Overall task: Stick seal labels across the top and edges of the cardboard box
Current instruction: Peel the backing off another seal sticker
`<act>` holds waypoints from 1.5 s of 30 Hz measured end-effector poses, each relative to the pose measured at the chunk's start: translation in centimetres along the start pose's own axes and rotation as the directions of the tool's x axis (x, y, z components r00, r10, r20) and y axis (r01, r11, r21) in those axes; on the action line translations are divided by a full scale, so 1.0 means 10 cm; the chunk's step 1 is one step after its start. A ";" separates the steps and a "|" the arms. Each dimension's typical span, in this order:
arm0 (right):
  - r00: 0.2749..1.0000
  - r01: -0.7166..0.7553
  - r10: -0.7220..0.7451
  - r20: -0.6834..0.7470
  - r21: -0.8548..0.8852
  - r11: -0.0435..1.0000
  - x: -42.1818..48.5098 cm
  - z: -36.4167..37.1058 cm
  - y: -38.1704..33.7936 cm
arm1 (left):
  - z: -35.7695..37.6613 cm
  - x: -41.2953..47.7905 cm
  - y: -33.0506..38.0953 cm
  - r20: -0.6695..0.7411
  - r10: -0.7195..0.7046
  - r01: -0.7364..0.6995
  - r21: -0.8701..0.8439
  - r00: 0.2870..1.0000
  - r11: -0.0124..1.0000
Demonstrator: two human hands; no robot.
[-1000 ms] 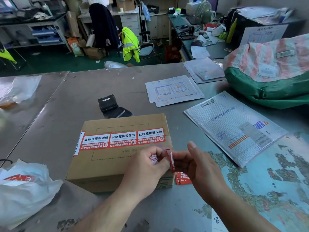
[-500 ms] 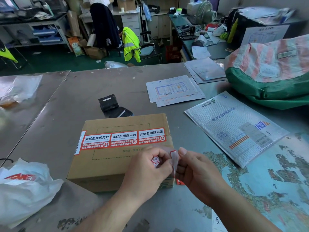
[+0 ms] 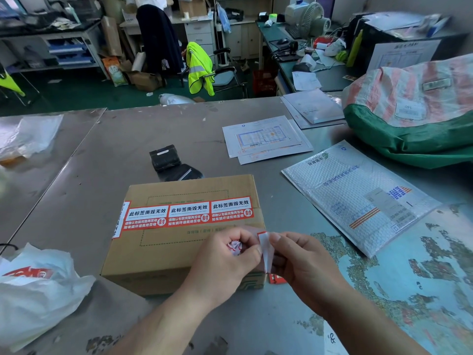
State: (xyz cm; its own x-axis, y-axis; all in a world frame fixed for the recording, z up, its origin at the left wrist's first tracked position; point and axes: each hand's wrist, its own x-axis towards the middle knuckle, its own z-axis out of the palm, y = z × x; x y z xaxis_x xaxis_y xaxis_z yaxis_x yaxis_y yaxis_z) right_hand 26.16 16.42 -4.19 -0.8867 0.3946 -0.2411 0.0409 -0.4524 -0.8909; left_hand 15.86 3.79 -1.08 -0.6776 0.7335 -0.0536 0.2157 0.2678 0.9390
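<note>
A brown cardboard box (image 3: 163, 252) sits on the metal table in front of me. A row of red and white seal labels (image 3: 188, 213) runs across its top and folds down its left edge. Over the box's near right corner, my left hand (image 3: 225, 262) and my right hand (image 3: 304, 265) both pinch one loose seal label (image 3: 265, 248), held upright and edge-on. My left hand also holds crumpled backing paper (image 3: 235, 247) in its curled fingers. More red labels (image 3: 277, 279) lie on the table under my right hand, mostly hidden.
A bubble mailer (image 3: 358, 198) lies to the right of the box, with paper forms (image 3: 263, 139) behind it. A black device (image 3: 169, 162) sits just beyond the box. A white plastic bag (image 3: 33, 290) lies at the near left, a striped sack (image 3: 414, 108) at the far right.
The loose label has turned from showing its red face to showing a pale side. My right thumb and fingers have closed in toward my left hand. The box has not moved.
</note>
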 end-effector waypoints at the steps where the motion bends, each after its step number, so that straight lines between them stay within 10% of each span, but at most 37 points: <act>1: 1.000 0.002 -0.002 -0.027 -0.015 1.000 0.00 0.00 0.00 | 0.00 0.00 0.00 0.006 -0.007 0.007 -0.017 1.000 1.000; 14: 0.991 0.020 -0.004 -0.136 0.119 0.993 0.05 -0.09 -0.05 | -0.18 0.00 -0.04 0.067 -0.269 0.268 -0.473 0.961 0.839; 33: 0.993 0.073 -0.077 -0.087 -0.045 0.996 -0.07 0.16 -0.04 | -0.22 -0.11 0.00 0.124 -0.024 0.050 -0.218 0.992 0.975; 39: 0.993 0.073 -0.076 -0.090 -0.038 0.997 -0.07 0.17 -0.01 | -0.21 -0.10 -0.03 -0.056 -0.130 0.121 -0.141 0.990 0.983; 45: 0.988 0.043 -0.043 -0.149 -0.009 0.999 -0.05 0.12 -0.06 | -0.30 -0.08 -0.02 -0.212 -0.304 0.180 -0.459 0.929 0.870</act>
State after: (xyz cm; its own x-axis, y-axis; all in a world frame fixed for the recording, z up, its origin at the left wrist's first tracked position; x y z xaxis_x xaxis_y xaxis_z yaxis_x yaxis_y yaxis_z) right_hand 26.00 15.50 -3.10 -0.8092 0.5284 -0.2568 0.0072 -0.4282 -0.9037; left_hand 14.25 1.27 -0.18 -0.8439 0.4676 -0.2630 -0.2569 0.0782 0.9633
